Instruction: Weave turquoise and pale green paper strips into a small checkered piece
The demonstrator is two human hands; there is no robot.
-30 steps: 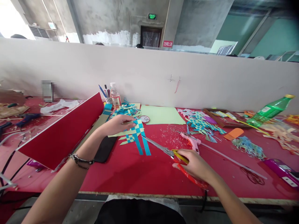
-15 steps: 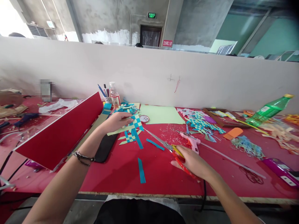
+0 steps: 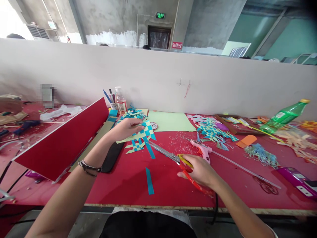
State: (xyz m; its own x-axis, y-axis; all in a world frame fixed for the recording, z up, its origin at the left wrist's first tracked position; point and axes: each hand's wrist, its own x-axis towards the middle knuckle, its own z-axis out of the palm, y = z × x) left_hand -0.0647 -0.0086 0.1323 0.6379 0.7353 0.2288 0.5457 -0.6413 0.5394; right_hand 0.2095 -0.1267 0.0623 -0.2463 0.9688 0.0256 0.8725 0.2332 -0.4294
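Observation:
My left hand (image 3: 127, 128) is closed on a woven paper piece (image 3: 149, 129), a blue and pale yellow check with loose strip ends. One blue strip (image 3: 150, 151) hangs from its lower edge. My right hand (image 3: 201, 169) grips scissors (image 3: 169, 154) with red and yellow handles. Their blades point left, and the tips are at the upper part of that hanging strip; whether they touch it I cannot tell. Another small checked piece (image 3: 136, 145) lies below my left hand. A cut blue strip (image 3: 149, 181) rests on the red table nearer to me.
A pink glue gun (image 3: 203, 152) with a long clear stick lies right of the scissors. Behind are a pale green sheet (image 3: 170, 120) and woven scraps (image 3: 210, 130). A red board (image 3: 66, 138) leans at left beside a black phone-like slab (image 3: 112, 158). A green bottle (image 3: 284, 117) tilts at right.
The scissors have moved slightly left and down, their tips now at the hanging strip. The woven piece has shifted a little right. A loose blue strip near the blades no longer shows.

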